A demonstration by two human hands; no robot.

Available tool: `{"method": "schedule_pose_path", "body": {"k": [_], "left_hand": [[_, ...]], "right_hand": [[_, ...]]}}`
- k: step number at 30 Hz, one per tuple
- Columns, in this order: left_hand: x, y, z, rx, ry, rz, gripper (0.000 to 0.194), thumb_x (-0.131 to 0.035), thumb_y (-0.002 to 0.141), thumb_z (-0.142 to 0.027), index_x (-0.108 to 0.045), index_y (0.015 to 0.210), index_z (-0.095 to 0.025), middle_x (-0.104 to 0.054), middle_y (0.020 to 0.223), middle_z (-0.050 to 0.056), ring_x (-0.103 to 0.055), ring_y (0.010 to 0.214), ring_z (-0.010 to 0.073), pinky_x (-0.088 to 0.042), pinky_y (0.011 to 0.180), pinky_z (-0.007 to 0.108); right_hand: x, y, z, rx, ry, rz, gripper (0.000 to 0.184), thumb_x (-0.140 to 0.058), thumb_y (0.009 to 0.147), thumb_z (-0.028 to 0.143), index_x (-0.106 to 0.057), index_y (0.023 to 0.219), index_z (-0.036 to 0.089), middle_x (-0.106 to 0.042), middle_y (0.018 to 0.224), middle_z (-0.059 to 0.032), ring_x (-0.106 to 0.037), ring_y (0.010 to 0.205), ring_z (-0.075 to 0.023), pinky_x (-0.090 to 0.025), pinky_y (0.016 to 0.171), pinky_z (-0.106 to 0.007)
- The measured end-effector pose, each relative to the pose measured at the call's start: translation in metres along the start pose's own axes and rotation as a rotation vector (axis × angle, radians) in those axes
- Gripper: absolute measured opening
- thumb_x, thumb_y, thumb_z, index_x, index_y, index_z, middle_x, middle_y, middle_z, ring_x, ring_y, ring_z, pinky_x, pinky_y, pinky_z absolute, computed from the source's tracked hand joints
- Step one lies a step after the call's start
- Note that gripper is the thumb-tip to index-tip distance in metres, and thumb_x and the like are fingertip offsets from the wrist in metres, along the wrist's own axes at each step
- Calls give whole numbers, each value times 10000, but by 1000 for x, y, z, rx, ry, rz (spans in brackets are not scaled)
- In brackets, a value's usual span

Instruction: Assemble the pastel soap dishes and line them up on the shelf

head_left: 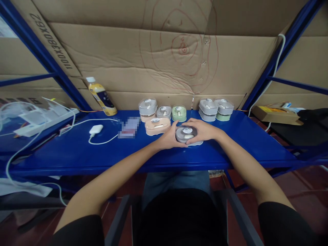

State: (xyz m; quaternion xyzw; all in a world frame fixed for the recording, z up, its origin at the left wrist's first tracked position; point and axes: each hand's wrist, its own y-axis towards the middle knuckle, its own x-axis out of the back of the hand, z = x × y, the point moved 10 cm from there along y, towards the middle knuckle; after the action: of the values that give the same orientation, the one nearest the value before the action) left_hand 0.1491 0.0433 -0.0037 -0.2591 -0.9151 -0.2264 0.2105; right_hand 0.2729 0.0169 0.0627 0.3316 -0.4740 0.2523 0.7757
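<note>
Both my hands are around a dark grey oval plastic box [186, 134] with a clear lid, a round white sticker and a pale clasp-like piece. My left hand [167, 137] grips its left side, thumb up and fingers toward the front. From the right, my right hand [201, 130] curls over the box, its fingers on the lid and side. A pale edge shows under the box; I cannot tell what it belongs to. Just left of my left hand sits a peach box [156, 126]. Behind it stand a grey box [164, 111] and a green box [179, 113].
Two-high stacks of similar boxes stand at the back: one left [148, 108], two right [208, 109] [224, 108]. Left on the blue table [84, 153] are a blurred flat item [129, 127], a white charger [96, 129] with cable and a yellow bottle [102, 97]. Cardboard [115, 51] walls the back.
</note>
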Motion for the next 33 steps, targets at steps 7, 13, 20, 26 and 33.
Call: {"method": "schedule_pose_path", "body": {"k": [7,13,20,26,33], "left_hand": [[6,1,-8,-46,137,-30,1205,-1017,633,-548,-421,1616,-187,-633,1510,228,-589,1446,481,-465,1207,676],[8,0,-17,-85,260,-23,986,-958,721,-536,-502,1523,-189,-667,1450,206,-650,1362,446,-543,1142,640],[24,-9,-48,-285,447,-170,789,-851,861,-432,-492,1528,-209,-627,1498,187,-615,1418,382,-521,1205,581],[78,-12,-67,-226,635,-436,307,-675,974,-365,-657,1239,-209,-658,1347,163,-614,1339,388,-486,1196,571],[133,-28,-7,452,886,-551,697,-626,932,-705,-667,1305,-118,-613,1408,355,-520,1344,643,-452,1062,792]], "right_hand": [[-4,1,-6,-95,-75,45,973,-928,750,691,-629,1568,257,-703,1212,-114,-690,1091,-328,-577,984,-486],[-7,-2,-11,-115,-26,80,1077,-901,751,739,-541,1644,257,-705,1324,-143,-694,1183,-370,-572,1049,-526],[5,-14,-31,-227,-29,139,1145,-914,717,699,-493,1680,245,-616,1594,-165,-598,1438,-430,-498,1204,-573],[19,-26,-56,-532,-211,175,1078,-846,766,768,-535,1625,196,-703,1495,-214,-697,1319,-456,-581,1067,-541],[37,-45,-75,-836,-404,186,1010,-569,882,945,-637,1386,73,-757,1299,-328,-741,1178,-496,-579,905,-532]]}}
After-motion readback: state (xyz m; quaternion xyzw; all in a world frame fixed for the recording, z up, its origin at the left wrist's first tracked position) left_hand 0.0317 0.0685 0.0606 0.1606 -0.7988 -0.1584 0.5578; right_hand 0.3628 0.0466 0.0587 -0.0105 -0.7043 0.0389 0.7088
